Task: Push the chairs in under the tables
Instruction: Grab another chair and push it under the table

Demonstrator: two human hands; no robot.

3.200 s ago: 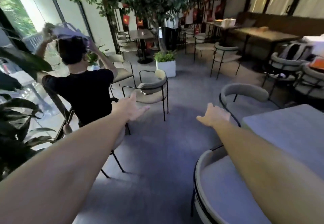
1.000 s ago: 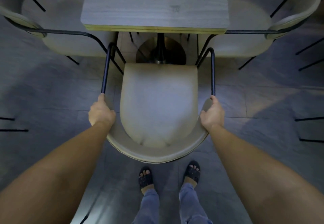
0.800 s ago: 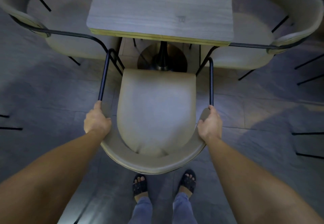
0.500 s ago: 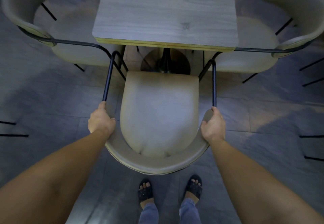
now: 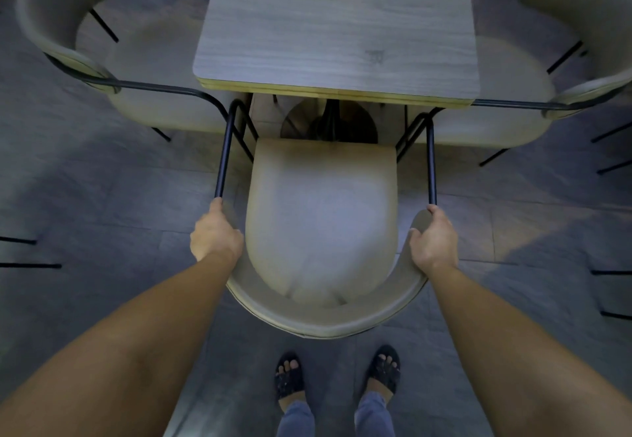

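A beige padded chair with a curved backrest and thin black metal arm rails stands right below me, facing a square grey wood-grain table. The seat's front edge lies just short of the table's near edge, with the round table base visible between them. My left hand grips the left end of the backrest where the black rail meets it. My right hand grips the right end the same way. My sandalled feet stand just behind the chair.
A matching chair sits at the table's left side and another chair at its right, both seats partly under the top. Their black rails nearly touch my chair's front legs. Black legs of other furniture show at both frame edges on the grey tiled floor.
Both hands have kept their grip on the backrest ends. The chair and table have shifted only slightly in view; the seat front stays near the table's edge.
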